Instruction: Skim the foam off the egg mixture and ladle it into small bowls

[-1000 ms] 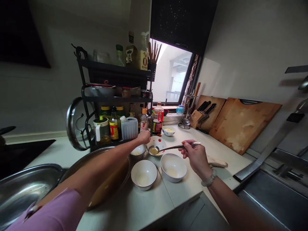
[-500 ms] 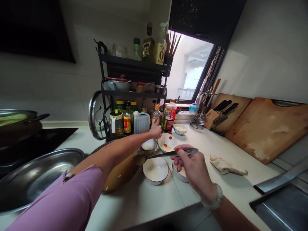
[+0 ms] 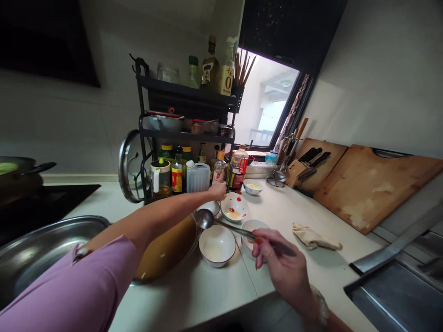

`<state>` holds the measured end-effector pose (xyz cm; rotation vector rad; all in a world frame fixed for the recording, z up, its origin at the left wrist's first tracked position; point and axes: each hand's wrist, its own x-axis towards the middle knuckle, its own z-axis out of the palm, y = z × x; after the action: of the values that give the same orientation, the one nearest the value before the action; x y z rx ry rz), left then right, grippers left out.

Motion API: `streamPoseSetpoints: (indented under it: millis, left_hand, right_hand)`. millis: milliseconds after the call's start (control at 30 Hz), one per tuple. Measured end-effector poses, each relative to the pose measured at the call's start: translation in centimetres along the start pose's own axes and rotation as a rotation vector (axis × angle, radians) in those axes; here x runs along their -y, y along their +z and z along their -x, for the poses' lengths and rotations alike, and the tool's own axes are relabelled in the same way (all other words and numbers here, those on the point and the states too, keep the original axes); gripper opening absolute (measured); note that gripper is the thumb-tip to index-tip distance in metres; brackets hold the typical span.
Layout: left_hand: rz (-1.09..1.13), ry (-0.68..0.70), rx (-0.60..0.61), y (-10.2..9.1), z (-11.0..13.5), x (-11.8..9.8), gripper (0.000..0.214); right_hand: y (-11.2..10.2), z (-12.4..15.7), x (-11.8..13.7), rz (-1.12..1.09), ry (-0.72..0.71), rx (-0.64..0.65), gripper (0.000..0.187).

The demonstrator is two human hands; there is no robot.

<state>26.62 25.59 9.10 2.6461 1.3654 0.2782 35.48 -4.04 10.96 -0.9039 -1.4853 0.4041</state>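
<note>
The right hand (image 3: 281,271) is closed around the near end of a long-handled steel ladle (image 3: 206,218), thumb and red-nailed fingers pinched on the handle; the handle slants away from the grip toward the upper left, and its round bowl hangs well ahead of the fingers, just over the rim of a wide steel basin of brownish-yellow liquid (image 3: 165,251); what the ladle carries cannot be made out. The left hand (image 3: 218,190), its arm in a lilac sleeve (image 3: 69,295), reaches over that basin with its fingers curled at the far rim of a small white bowl (image 3: 212,207); whether they actually pinch the rim cannot be told.

An empty-looking white bowl (image 3: 217,244) sits just below the ladle; a second white bowl (image 3: 254,226) is partly hidden behind the right hand; a white bowl painted with red fruit (image 3: 235,206) holds a little yellow liquid, just beside the left hand; a smaller patterned bowl (image 3: 252,186) stands further back.

On top of the black wire rack (image 3: 187,99) a pale bottle (image 3: 227,77) bears a large "0" under characters too small to read; lower down, a bottle with a red-and-yellow label (image 3: 176,177) has print that is not legible; a crumpled beige cloth (image 3: 313,237) lies near the wooden chopping boards (image 3: 372,186).
</note>
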Motion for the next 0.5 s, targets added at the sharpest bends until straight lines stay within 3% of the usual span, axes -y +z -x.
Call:
streamPoseSetpoints:
  millis: [133, 200, 367, 500]
  left_hand:
    - [-0.008, 0.002, -0.019, 0.0, 0.3, -0.2, 0.023]
    - [-0.019, 0.007, -0.033, 0.1, 0.5, -0.4, 0.022]
    - [-0.039, 0.040, -0.078, 0.0, 0.9, -1.0, 0.019]
    - [-0.047, 0.067, -0.113, -0.5, 1.0, -1.2, 0.019]
  right_hand:
    - [-3.2, -1.6, -1.0, 0.115, 0.083, -0.240, 0.016]
    - [-4.6, -2.5, -2.2, 0.172, 0.098, -0.291, 0.020]
    - [-6.2, -3.1, -5.7, 0.294, 0.137, -0.240, 0.026]
    - [-6.1, -2.9, -7.1, 0.395, 0.065, -0.139, 0.023]
